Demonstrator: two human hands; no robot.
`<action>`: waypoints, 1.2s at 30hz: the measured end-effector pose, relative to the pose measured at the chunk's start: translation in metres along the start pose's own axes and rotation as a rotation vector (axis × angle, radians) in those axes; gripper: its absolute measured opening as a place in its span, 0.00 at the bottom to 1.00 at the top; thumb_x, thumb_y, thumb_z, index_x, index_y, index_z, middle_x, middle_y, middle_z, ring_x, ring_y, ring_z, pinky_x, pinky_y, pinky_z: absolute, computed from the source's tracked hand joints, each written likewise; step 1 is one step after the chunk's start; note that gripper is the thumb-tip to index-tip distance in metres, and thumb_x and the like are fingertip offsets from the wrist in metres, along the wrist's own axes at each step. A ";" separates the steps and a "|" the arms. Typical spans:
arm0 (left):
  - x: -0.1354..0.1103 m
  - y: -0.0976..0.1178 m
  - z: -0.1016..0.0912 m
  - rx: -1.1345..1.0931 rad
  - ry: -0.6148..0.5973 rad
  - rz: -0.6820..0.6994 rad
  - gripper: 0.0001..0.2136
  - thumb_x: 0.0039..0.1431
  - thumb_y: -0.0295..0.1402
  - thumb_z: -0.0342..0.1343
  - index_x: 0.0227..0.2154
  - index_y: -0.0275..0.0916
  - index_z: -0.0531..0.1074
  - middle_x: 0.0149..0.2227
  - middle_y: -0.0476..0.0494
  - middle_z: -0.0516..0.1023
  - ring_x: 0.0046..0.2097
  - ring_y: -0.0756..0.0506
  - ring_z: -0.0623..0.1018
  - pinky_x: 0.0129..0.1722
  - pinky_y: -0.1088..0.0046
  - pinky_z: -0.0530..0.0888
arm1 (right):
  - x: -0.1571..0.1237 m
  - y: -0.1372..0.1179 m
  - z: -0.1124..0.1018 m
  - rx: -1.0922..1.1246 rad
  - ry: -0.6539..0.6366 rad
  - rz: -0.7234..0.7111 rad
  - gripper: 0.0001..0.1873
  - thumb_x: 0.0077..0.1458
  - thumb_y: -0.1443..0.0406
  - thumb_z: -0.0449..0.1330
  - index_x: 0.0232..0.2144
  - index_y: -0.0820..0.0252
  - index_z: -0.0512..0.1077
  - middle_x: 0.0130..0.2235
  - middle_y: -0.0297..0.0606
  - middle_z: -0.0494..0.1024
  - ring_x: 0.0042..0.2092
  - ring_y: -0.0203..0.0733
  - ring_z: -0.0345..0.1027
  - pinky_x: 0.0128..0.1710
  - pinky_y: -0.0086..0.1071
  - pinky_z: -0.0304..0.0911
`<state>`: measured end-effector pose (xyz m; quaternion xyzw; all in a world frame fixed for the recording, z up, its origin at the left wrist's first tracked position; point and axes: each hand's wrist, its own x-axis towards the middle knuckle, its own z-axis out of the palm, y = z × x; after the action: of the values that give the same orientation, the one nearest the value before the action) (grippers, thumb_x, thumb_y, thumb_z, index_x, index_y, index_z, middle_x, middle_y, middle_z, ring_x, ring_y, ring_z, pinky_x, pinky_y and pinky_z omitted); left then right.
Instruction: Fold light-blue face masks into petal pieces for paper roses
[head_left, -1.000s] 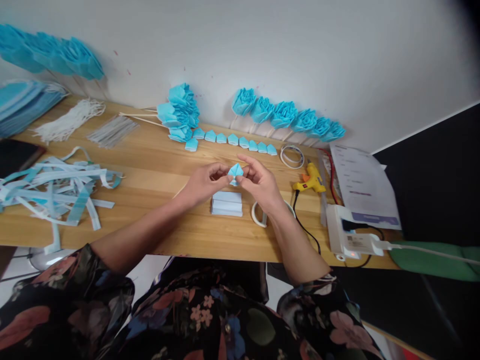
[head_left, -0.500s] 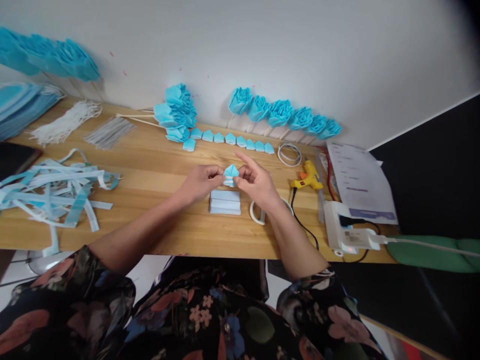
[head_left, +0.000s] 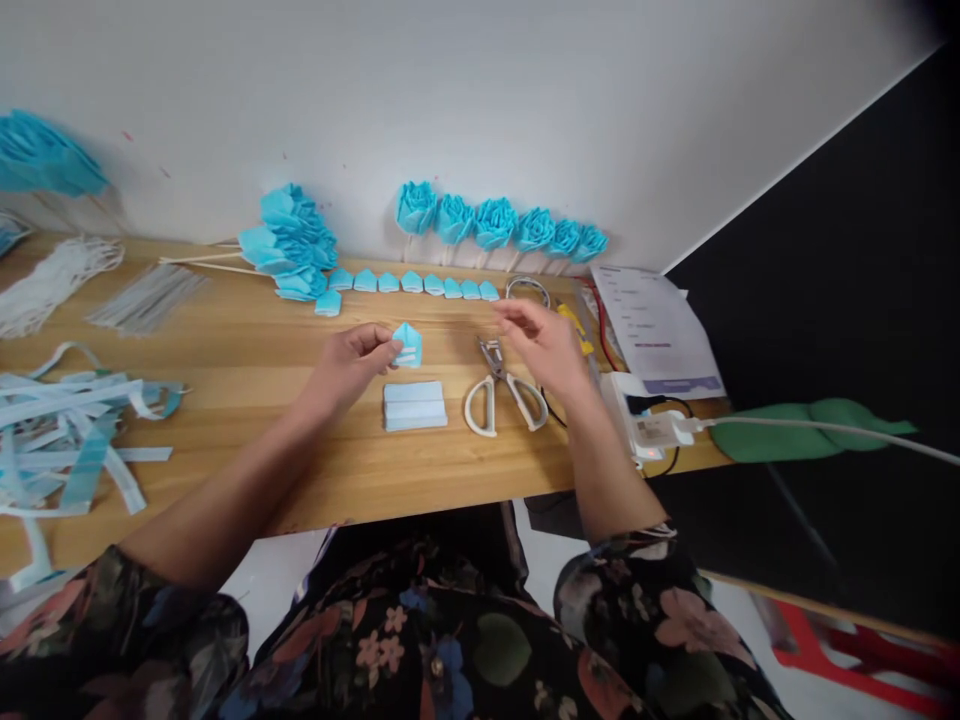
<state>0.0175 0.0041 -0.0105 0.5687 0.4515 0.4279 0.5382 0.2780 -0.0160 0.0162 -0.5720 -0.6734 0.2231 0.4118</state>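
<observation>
My left hand (head_left: pixel 349 365) pinches a folded blue petal (head_left: pixel 409 338) of mask fabric by its left edge; the piece has a pointed top and white strips across it. My right hand (head_left: pixel 551 345) is off the petal, above the table to the right, its fingers loosely bent and apart with nothing seen in them. Behind that hand a yellow glue gun (head_left: pixel 574 322) is partly hidden. Below the right fingers lie white-handled scissors (head_left: pixel 495 390) with spread handles. Nearer me than the petal is a pleated stack of light blue fabric (head_left: pixel 415 407).
Along the back runs a row of folded petals (head_left: pixel 412 283), with blue fabric roses (head_left: pixel 495 222) on sticks against the wall. To the left lie fabric scraps (head_left: pixel 82 420), grey wires (head_left: pixel 146 298) and white cords (head_left: pixel 56 280). A white power strip (head_left: pixel 622 385) and a printed sheet (head_left: pixel 652 325) are right.
My right hand has let go of the petal and moved right, uncovering the scissors. The left hand keeps the petal. The camera view has turned to the right.
</observation>
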 end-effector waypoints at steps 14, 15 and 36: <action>0.000 -0.005 0.003 0.000 -0.062 -0.033 0.12 0.50 0.41 0.64 0.25 0.38 0.73 0.26 0.50 0.73 0.28 0.49 0.73 0.31 0.73 0.69 | -0.013 0.022 -0.005 -0.573 -0.153 -0.026 0.12 0.60 0.69 0.55 0.41 0.58 0.78 0.42 0.41 0.82 0.45 0.48 0.74 0.44 0.37 0.64; -0.001 -0.004 0.003 0.000 -0.058 -0.038 0.11 0.49 0.41 0.64 0.25 0.38 0.73 0.26 0.49 0.74 0.28 0.50 0.73 0.30 0.73 0.69 | -0.012 0.020 -0.004 -0.592 -0.165 -0.028 0.12 0.60 0.70 0.55 0.41 0.58 0.78 0.42 0.42 0.82 0.45 0.48 0.74 0.44 0.37 0.63; -0.005 0.005 0.005 0.035 -0.113 -0.062 0.12 0.50 0.42 0.61 0.27 0.37 0.72 0.26 0.50 0.73 0.30 0.50 0.73 0.34 0.73 0.69 | 0.005 0.025 0.025 -0.694 -0.110 0.143 0.09 0.59 0.64 0.57 0.36 0.56 0.77 0.37 0.38 0.83 0.40 0.46 0.75 0.37 0.34 0.60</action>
<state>0.0216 -0.0019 -0.0058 0.5869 0.4452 0.3701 0.5660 0.2722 -0.0013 -0.0156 -0.7105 -0.6885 0.0398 0.1396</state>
